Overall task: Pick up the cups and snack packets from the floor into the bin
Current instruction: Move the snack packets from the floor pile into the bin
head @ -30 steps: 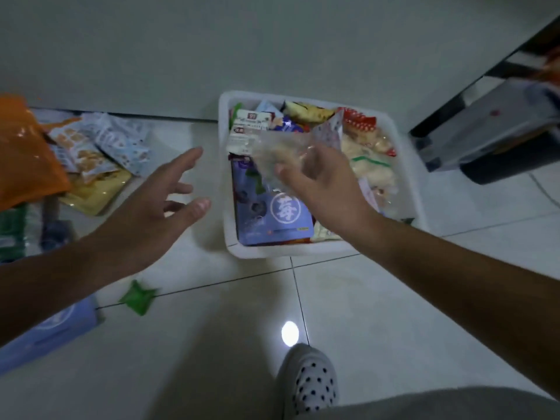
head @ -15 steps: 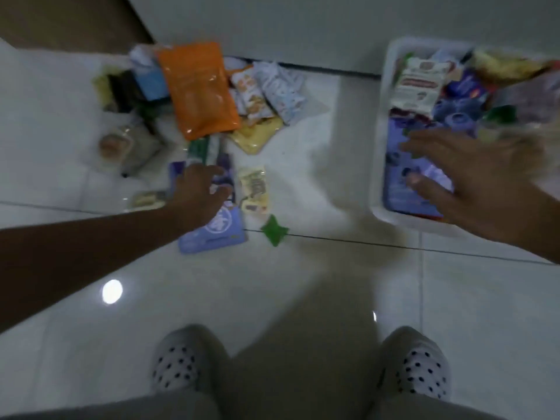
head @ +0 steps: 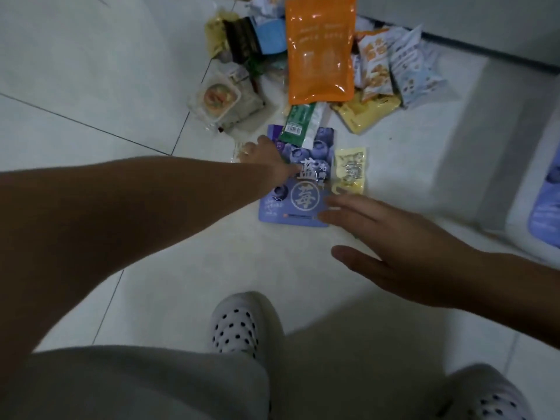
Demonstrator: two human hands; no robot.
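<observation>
— What can you read on the packets?

— On the purple blueberry pouch [head: 298, 189] I make out the large characters 蓝莓. It lies flat on the floor [head: 121, 86], long axis running away from me, top edge far. A green packet [head: 296, 124] with a barcode overlaps its top.

— And the hands?

— My left hand [head: 266, 157] rests on the pouch's left edge; I cannot tell its grip. My right hand [head: 394, 253] hovers spread wide, fingertips at the pouch's lower right corner. The orange pouch [head: 320, 50] lies lengthwise beyond.
</observation>
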